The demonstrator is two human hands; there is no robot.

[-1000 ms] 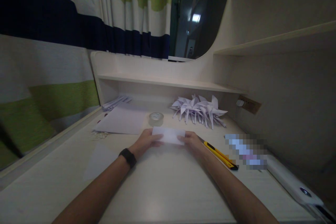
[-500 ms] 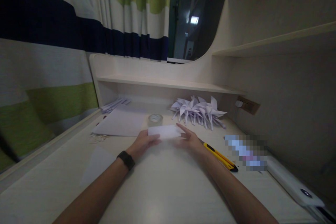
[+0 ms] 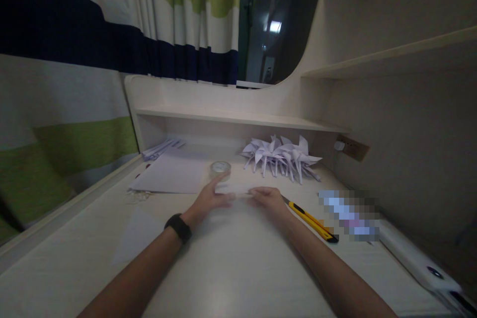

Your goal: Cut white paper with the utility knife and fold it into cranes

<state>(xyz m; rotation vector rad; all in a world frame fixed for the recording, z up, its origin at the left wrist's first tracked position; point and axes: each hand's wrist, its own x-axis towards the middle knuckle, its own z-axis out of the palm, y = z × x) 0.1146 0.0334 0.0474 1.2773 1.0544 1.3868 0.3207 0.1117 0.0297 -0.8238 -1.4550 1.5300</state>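
White paper (image 3: 235, 189) is held near the view's centre, its right end pinched by the nearly closed right hand (image 3: 269, 198); the left hand (image 3: 210, 198) is spread, thumb and forefinger parted at the left end, and whether contact is made there cannot be told. With a pinch seen on one side only, the paper could be tipped or creased crookedly. The cutter (image 3: 312, 221), at its 4 o'clock, might be knocked if the right hand were swung outward. Narrow, flat and blurred, the paper is seen nearly edge-on, with the tape roll (image 3: 216, 171) at 11 o'clock.

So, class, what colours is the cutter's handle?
The cutter's handle is yellow and black, clearest in the head view.
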